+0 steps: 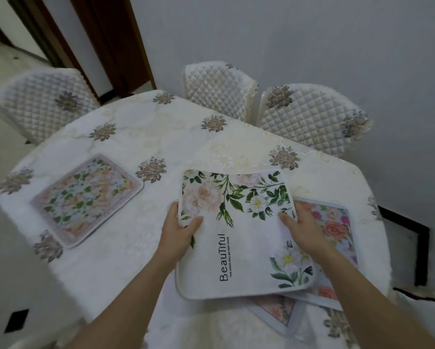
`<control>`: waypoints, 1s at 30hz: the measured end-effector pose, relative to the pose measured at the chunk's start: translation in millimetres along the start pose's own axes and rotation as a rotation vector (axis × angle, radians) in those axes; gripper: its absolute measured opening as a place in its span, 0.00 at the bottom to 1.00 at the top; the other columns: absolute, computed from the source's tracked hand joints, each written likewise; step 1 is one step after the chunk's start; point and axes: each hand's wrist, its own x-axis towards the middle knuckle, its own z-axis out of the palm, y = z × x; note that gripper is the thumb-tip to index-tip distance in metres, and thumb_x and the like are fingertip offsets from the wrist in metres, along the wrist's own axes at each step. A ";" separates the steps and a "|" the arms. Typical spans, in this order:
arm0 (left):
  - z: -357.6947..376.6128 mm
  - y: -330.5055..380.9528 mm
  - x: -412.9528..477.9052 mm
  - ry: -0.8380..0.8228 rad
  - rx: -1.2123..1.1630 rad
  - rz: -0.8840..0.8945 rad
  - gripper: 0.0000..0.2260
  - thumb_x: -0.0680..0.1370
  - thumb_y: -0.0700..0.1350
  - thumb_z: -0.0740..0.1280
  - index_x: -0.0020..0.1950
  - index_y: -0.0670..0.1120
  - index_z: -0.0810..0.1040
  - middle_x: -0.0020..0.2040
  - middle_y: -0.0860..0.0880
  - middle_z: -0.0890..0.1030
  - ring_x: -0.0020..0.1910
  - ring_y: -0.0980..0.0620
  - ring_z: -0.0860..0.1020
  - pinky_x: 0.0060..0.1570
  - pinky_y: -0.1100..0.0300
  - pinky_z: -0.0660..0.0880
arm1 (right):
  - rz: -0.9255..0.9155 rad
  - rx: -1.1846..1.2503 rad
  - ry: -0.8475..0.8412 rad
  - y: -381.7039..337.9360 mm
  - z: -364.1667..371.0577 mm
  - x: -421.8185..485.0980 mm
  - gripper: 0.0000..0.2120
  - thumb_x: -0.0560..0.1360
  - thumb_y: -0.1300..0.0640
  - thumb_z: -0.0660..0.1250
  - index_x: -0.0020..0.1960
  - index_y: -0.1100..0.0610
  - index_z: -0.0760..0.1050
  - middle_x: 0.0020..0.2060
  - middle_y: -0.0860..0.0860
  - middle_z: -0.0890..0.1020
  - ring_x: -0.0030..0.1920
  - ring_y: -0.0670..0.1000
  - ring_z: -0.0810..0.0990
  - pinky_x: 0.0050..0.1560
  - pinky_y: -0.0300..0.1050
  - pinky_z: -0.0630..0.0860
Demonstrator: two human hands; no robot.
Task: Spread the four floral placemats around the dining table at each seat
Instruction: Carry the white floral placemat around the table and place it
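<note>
A white placemat with green leaves, pale flowers and the word "Beautiful" is held over the near right of the table. My left hand grips its left edge, and my right hand grips its right edge. Under it lie two more floral placemats: a blue one with pink roses at the right and a pale one whose corner shows below. A fourth placemat, with a pink border and orange flowers, lies flat on the table's left side.
The round table wears a white cloth with brown flower motifs. Three quilted chairs stand around its far side: one at the left, one at the back, one at the right. A grey wall lies behind.
</note>
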 end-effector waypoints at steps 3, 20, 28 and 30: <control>-30.4 5.8 -34.3 0.041 -0.011 0.003 0.11 0.78 0.45 0.72 0.57 0.54 0.74 0.52 0.53 0.84 0.44 0.57 0.85 0.37 0.62 0.81 | -0.019 0.040 -0.033 -12.2 14.0 -32.6 0.09 0.81 0.51 0.64 0.59 0.40 0.72 0.55 0.36 0.78 0.57 0.42 0.77 0.51 0.42 0.72; -201.5 -6.4 -129.4 0.218 -0.067 0.002 0.15 0.79 0.44 0.71 0.62 0.57 0.73 0.55 0.58 0.82 0.46 0.63 0.83 0.40 0.67 0.80 | -0.123 -0.021 -0.167 -107.1 137.4 -123.9 0.27 0.81 0.48 0.63 0.77 0.54 0.61 0.75 0.48 0.67 0.74 0.51 0.64 0.72 0.52 0.63; -316.9 -45.7 -165.0 0.288 -0.187 -0.027 0.13 0.77 0.41 0.72 0.57 0.56 0.77 0.52 0.54 0.85 0.45 0.57 0.85 0.39 0.62 0.82 | -0.138 -0.081 -0.187 -141.2 246.1 -172.6 0.34 0.81 0.46 0.63 0.80 0.56 0.54 0.79 0.51 0.59 0.78 0.53 0.58 0.72 0.48 0.57; -352.1 -54.2 -176.3 0.304 -0.203 -0.032 0.12 0.77 0.42 0.72 0.54 0.57 0.77 0.50 0.55 0.85 0.42 0.59 0.85 0.34 0.65 0.80 | -0.147 -0.090 -0.206 -155.4 277.1 -188.3 0.32 0.81 0.46 0.63 0.79 0.56 0.56 0.78 0.51 0.62 0.77 0.54 0.61 0.75 0.52 0.59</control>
